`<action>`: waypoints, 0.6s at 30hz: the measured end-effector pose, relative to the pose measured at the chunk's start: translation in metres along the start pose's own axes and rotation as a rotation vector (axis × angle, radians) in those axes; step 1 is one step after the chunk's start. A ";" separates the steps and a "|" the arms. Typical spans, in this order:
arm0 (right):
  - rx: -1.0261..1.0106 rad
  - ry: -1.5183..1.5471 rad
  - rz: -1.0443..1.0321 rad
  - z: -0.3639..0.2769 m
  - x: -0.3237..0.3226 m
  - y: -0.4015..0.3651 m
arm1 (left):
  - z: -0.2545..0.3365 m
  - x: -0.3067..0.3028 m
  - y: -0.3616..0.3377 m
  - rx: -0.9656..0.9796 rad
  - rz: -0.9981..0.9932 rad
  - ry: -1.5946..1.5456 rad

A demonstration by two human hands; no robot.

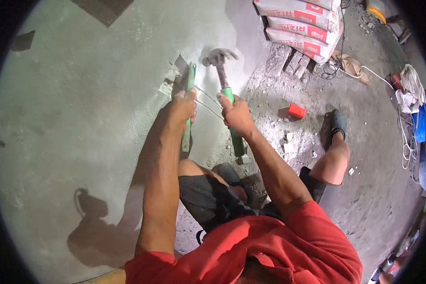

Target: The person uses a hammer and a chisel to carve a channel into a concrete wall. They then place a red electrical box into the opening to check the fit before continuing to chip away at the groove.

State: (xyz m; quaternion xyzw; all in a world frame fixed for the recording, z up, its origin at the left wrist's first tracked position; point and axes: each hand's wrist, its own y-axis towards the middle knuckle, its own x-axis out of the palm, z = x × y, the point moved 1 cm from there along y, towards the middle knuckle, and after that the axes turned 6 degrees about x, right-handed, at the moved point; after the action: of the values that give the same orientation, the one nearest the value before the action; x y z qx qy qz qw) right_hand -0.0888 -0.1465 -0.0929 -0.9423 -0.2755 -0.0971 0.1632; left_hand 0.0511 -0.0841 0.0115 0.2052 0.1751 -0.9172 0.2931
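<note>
The green bar (186,135) is upright in the person's left hand (184,108), whose fingers are wrapped around its middle. Its long axis runs almost straight away from the body, the far end leaning slightly right, beside a chipped patch (168,84) in the grey wall (80,132); I cannot tell whether that end touches the wall. The near end points back toward the person's knee.

The right hand (237,115) grips the hammer (227,97) by its green handle, thumb laid along it. The handle's axis slants away and to the left; the head, blurred, is apart from the bar, its striking face turned left toward the bar's far end and its claw right. Two thin wires (207,103) stretch between the hands.

Farther out, a red block (297,111) lies on the dusty floor (364,199) between the wall's foot and the person's right shoe (337,122), with pale rubble (288,147) nearer the body. Stacked cement bags (300,28) stand at the floor's far end, by the wall's foot. Cords (406,146) trail along the floor's right edge.
</note>
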 end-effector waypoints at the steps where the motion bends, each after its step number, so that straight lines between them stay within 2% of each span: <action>1: -0.001 -0.003 -0.001 -0.008 -0.007 -0.005 | -0.002 0.000 -0.001 -0.022 0.005 -0.001; 3: -0.160 -0.068 0.111 -0.049 -0.029 -0.026 | -0.007 0.001 0.000 -0.053 0.016 -0.013; 4: -0.170 -0.077 0.166 -0.072 -0.039 -0.035 | -0.011 0.004 0.000 -0.047 0.026 0.070; 6: -0.321 0.094 0.218 -0.095 -0.056 -0.031 | -0.009 0.010 -0.001 -0.033 0.031 0.158; 8: -0.459 0.275 0.292 -0.106 -0.050 -0.035 | 0.001 0.011 -0.001 -0.129 0.010 0.126; 10: -0.521 0.250 0.384 -0.041 -0.017 -0.005 | -0.016 0.009 0.010 -0.090 -0.003 0.073; 11: -0.556 0.041 0.397 -0.008 0.007 -0.004 | -0.016 0.010 0.007 -0.061 0.024 0.140; 12: -0.069 -0.263 0.132 0.023 0.013 0.008 | -0.015 0.012 0.006 -0.028 0.046 0.209; 14: 0.120 0.124 0.017 0.006 -0.002 -0.005 | -0.009 0.015 0.010 -0.038 0.025 0.161; 18: -0.136 0.026 0.184 -0.059 -0.061 -0.027 | -0.014 0.022 0.012 -0.041 0.054 0.121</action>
State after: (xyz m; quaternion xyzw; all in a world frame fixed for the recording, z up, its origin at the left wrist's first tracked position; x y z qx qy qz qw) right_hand -0.1599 -0.1761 -0.0480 -0.9712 -0.1786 -0.1124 0.1108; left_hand 0.0455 -0.0974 -0.0133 0.2587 0.2055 -0.8913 0.3106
